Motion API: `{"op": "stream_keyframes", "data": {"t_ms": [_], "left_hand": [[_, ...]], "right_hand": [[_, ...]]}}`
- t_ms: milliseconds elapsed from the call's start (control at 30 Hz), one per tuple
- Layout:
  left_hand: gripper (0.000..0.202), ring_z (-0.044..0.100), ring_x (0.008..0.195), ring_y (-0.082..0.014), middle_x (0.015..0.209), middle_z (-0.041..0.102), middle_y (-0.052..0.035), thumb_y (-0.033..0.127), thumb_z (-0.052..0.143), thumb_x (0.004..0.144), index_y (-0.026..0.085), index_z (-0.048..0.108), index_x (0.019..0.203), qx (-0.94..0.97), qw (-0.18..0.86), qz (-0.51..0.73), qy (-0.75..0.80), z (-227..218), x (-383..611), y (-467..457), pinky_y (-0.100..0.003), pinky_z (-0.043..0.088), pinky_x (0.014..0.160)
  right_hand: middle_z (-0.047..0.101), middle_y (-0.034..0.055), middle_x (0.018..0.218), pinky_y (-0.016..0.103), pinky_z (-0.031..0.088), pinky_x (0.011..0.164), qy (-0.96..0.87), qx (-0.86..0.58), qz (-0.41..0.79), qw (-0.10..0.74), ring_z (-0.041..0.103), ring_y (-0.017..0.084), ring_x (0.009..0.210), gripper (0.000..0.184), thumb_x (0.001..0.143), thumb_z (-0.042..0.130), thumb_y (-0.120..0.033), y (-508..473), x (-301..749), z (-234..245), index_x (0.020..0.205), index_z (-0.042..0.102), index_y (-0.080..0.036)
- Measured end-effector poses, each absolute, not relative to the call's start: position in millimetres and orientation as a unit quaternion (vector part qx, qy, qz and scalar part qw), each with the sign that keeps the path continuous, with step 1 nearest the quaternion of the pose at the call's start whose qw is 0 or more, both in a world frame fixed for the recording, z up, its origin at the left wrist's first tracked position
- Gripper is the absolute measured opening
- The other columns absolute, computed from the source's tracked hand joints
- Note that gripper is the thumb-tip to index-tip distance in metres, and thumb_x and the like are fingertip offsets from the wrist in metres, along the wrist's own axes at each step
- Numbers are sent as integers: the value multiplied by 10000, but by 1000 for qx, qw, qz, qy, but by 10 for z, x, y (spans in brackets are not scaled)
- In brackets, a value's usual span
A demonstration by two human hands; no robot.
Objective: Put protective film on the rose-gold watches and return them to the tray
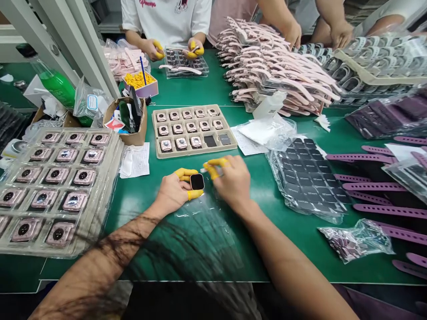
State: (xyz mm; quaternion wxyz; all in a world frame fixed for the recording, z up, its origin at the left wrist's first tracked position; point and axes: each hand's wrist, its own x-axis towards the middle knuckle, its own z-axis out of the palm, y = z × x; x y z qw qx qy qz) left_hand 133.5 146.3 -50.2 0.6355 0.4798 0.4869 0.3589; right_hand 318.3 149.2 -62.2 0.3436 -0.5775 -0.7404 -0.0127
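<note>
My left hand (172, 192), with yellow finger cots, grips a square smartwatch body (197, 182) with a black screen by its sides. My right hand (231, 182), also wearing yellow cots, pinches a small pale strip (211, 170), perhaps a film or tool; its exact kind is too small to tell. That strip is just right of the watch's upper corner. Beneath my hands and forearms lies a clear plastic sheet (196, 235) on the green work mat (253, 266).
A beige tray of watch bodies (191, 130) stands ahead, and a stacked clear tray of rose-gold watches (56, 191) fills the left. Pink straps (273, 66), purple straps (373, 186), and bagged black pieces (305, 178) lie right. A co-worker's hands (175, 50) work across the table.
</note>
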Motion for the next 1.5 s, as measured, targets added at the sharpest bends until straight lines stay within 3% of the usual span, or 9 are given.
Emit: {"op": "stream_keyframes", "data": {"t_ms": [133, 300, 433, 633, 933, 1133, 1267, 1367, 1500], "left_hand": [[611, 687, 756, -144, 946, 741, -57, 172, 907, 531, 145, 638, 1079, 382, 640, 463, 479, -483, 1321, 1514, -298, 574, 762], [586, 686, 931, -148, 1031, 718, -39, 219, 925, 549, 171, 599, 1034, 316, 568, 607, 458, -498, 1249, 1603, -281, 548, 880], [582, 697, 906, -154, 1030, 720, -50, 241, 928, 562, 168, 603, 1039, 327, 551, 609, 468, -488, 1234, 1601, -286, 552, 869], [635, 703, 807, -127, 1005, 719, -26, 210, 928, 526, 182, 598, 1067, 339, 566, 599, 453, -487, 1271, 1565, -275, 572, 797], [633, 694, 746, -110, 916, 719, -13, 191, 896, 558, 183, 576, 1104, 345, 559, 595, 463, -512, 1304, 1520, -258, 565, 763], [588, 707, 880, -151, 1055, 719, -72, 192, 890, 592, 163, 581, 1092, 318, 581, 581, 474, -547, 1341, 1482, -298, 564, 866], [573, 701, 823, -138, 1012, 719, -76, 159, 901, 562, 142, 605, 1053, 314, 572, 582, 486, -544, 1354, 1481, -276, 567, 816], [624, 688, 740, -122, 943, 720, -58, 139, 924, 493, 141, 617, 1036, 309, 577, 582, 482, -524, 1372, 1467, -262, 572, 750], [680, 685, 739, -127, 909, 715, -43, 139, 943, 437, 149, 622, 1037, 311, 578, 601, 457, -523, 1394, 1474, -258, 568, 739]], "right_hand": [[630, 175, 1044, 478, 432, 795, -662, -670, -107, 319, 526, 313, 942, 198, 927, 571, -286, 1415, 3295, -625, 1038, 691, -174], [665, 122, 1004, 459, 477, 756, -745, -586, 1, 318, 567, 310, 918, 340, 907, 634, -387, 1166, 2888, -690, 1210, 600, -237], [704, 107, 959, 451, 465, 730, -744, -601, 23, 292, 589, 313, 882, 330, 892, 652, -376, 1200, 2745, -784, 1187, 618, -231], [748, 43, 860, 396, 449, 669, -726, -605, 42, 323, 627, 261, 749, 70, 882, 648, -287, 1250, 2817, -843, 948, 657, -265], [726, 51, 759, 474, 539, 806, -775, -552, 3, 308, 666, 255, 719, 293, 869, 489, -95, 1156, 2806, -823, 999, 687, -267], [734, 88, 1219, 490, 591, 991, -823, -486, 70, 285, 707, 267, 1119, 475, 828, 457, -45, 1018, 2818, -805, 1215, 638, -252], [706, 41, 1307, 492, 604, 1010, -820, -499, 131, 248, 672, 271, 1214, 354, 910, 497, -148, 1009, 2962, -749, 1200, 647, -285], [682, 89, 1338, 504, 537, 1105, -814, -519, 100, 242, 665, 280, 1223, 289, 924, 499, -138, 1068, 2970, -732, 1129, 679, -235], [645, 121, 1385, 638, 387, 1192, -830, -507, 19, 230, 560, 319, 1350, 295, 938, 460, -90, 1141, 2832, -752, 1050, 700, -219]]}}
